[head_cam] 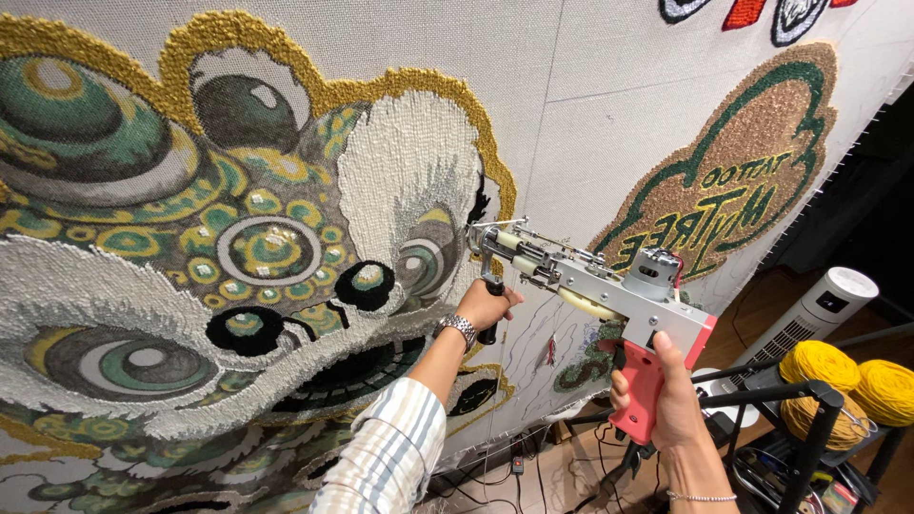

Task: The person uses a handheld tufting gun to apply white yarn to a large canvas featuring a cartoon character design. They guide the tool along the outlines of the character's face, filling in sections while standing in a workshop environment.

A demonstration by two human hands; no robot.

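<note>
The right hand [666, 400] has its fingers wrapped tight around the red grip of the tufting gun [590, 286], thumb laid up along the grip's near side. The left hand [486, 305] is closed on the black front handle under the gun's nose, fingers curled together; a metal watch [458, 328] sits on that wrist and a striped sleeve [386, 452] runs down from it. A thin bracelet [700, 497] circles the right wrist.

The gun lies tilted, its grey body rising from the red grip at lower right to the needle end at upper left. The needle tip meets the cloth [571, 114] just at the right edge of the big tufted lion face [238, 247], beside its white patch and gold border. Whether the tip is pushed into the cloth I cannot tell.

Right of the gun, bare grey cloth stretches up and across, open until the brown and green lettered patch [752, 162] further right. Below the hands the cloth carries a thin drawn outline and small tufted bits.

Past the cloth's slanted right edge stand a white tower fan [809, 314] and a black rack [800, 400] holding yellow yarn cones [847, 376], near the right hand's outer side. Cables lie on the wooden floor [571, 476] beneath.
</note>
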